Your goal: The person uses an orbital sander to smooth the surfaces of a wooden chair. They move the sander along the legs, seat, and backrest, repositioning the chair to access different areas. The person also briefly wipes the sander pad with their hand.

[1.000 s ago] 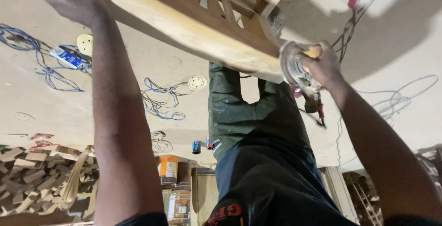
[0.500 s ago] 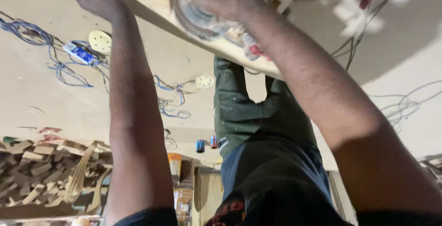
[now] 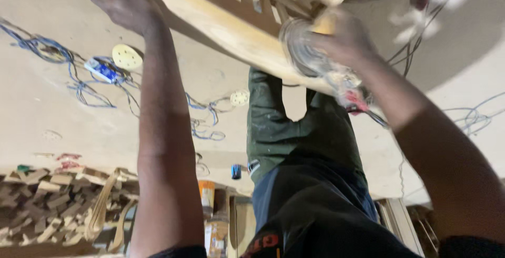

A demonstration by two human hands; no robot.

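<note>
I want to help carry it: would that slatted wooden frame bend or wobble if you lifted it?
Probably stiff: the wooden frame has a thick rail and joined slats. Likely fairly heavy and awkward, since it runs past the picture's edge. The left hand steadies it while the right hand works the sander.

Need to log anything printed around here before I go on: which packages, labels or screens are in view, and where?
Small blue and white box: flat, rectangular, on the floor among blue wires, beside a round yellow disc.
Orange and white container: upright, at the lower edge, labelled.
No screens.
</note>
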